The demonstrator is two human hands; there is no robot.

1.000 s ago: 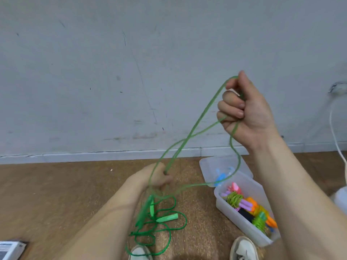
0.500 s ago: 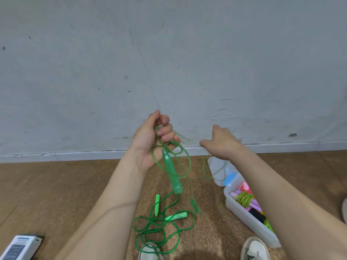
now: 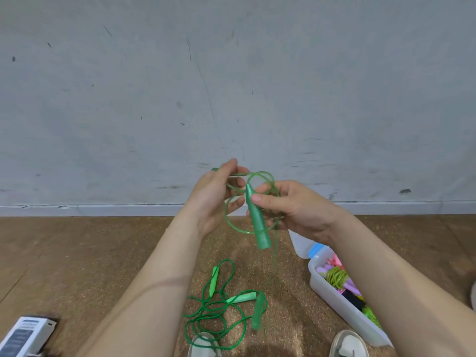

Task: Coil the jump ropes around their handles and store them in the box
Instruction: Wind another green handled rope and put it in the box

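Observation:
My right hand (image 3: 296, 210) pinches a translucent green jump-rope handle (image 3: 256, 217) that points down, thumb pressed on its upper part. My left hand (image 3: 219, 194) holds loops of that same green rope (image 3: 233, 220) just left of the handle. One strand hangs down to the rope's second handle (image 3: 258, 314), blurred near the floor. A second, darker green jump rope (image 3: 213, 309) with two light green handles lies uncoiled on the floor below. The clear plastic box (image 3: 334, 302) at the right holds several coiled ropes in different colours.
The box's clear lid (image 3: 300, 243) lies on the floor behind the box. A white and dark carton (image 3: 25, 336) sits at the bottom left. Two shoe tips (image 3: 203, 346) show at the bottom edge. A grey wall with a white skirting stands close ahead.
My right hand let go of the high loop, came down and took the handle. My left hand rose from near the floor and now holds gathered loops at chest height.

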